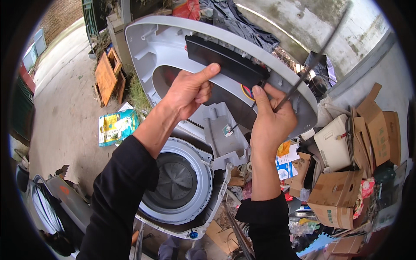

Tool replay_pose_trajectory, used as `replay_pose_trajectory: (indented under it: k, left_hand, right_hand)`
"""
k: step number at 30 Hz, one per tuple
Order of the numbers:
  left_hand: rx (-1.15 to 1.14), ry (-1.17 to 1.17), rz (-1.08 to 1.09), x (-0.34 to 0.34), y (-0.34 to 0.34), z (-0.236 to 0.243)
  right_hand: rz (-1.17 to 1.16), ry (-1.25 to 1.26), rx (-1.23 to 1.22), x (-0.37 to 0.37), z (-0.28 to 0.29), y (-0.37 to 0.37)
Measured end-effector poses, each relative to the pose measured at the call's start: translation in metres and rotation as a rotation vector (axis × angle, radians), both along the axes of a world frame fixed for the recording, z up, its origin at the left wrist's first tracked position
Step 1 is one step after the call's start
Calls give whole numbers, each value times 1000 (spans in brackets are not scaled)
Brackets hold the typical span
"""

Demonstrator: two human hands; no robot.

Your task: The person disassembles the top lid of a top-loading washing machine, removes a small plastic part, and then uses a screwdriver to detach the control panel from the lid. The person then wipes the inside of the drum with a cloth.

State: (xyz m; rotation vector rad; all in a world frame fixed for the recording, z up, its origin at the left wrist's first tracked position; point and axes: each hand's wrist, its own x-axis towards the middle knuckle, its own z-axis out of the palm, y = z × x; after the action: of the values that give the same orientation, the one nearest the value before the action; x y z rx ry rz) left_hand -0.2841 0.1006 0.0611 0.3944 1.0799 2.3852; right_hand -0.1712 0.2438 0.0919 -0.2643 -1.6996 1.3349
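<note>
The grey plastic top cover of a top-loading washing machine is tipped up, its inner side facing me. A long black control box lies along its upper part. My left hand is closed at the box's lower edge, thumb laid on it and other fingers curled. My right hand is closed around a long, thin dark rod that slants to the upper right. Its thumb and fingertips are at the box's right end, near coloured wires. The fingertips partly hide what they touch there.
Below the cover stands the open washer tub, with a grey plastic tray piece at its upper right. Cardboard boxes and scraps crowd the right. A wooden stool and a teal-yellow bag are at left.
</note>
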Motion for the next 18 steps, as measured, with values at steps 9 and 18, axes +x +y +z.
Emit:
replay_pose_trajectory:
  k: [9, 18]
  left_hand:
    - [-13, 9, 46, 3, 3, 2]
    - [-94, 39, 93, 6, 8, 7]
  right_hand:
    - [5, 110, -264, 2, 9, -5]
    - [189, 212, -658, -6, 21, -9]
